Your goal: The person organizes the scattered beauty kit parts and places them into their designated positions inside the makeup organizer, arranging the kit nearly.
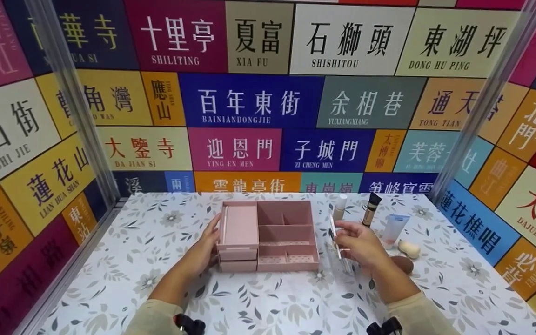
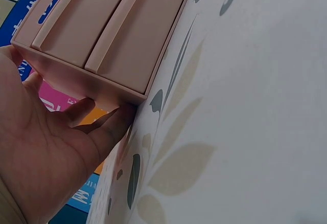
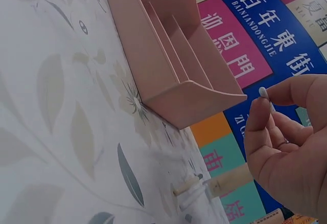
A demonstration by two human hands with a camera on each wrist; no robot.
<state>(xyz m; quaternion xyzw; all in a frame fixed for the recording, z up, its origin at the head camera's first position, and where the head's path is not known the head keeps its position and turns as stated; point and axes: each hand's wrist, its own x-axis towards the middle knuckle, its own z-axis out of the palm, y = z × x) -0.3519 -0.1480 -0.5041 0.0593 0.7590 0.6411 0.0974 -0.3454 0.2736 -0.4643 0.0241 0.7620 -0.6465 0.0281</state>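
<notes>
A pink desktop organizer (image 1: 288,266) stands on the table, with open compartments on its right and small drawers (image 2: 135,35) at its lower left front. My left hand (image 1: 206,246) touches the organizer's left side, its fingers fairly straight against the wall in the left wrist view. To the right of the organizer, my right hand (image 1: 360,243) pinches a slim white item (image 1: 336,236) between thumb and index finger. Only a small white end (image 3: 263,92) of that item shows in the right wrist view, so its kind is unclear.
Behind and beside my right hand stand a white-capped bottle (image 1: 340,207), a black-capped bottle (image 1: 371,209) and a pale blue tube (image 1: 397,227). A beige makeup sponge (image 1: 409,249) and a brown rounded item (image 1: 404,264) lie nearby. Sign-patterned panels (image 1: 249,102) surround the table.
</notes>
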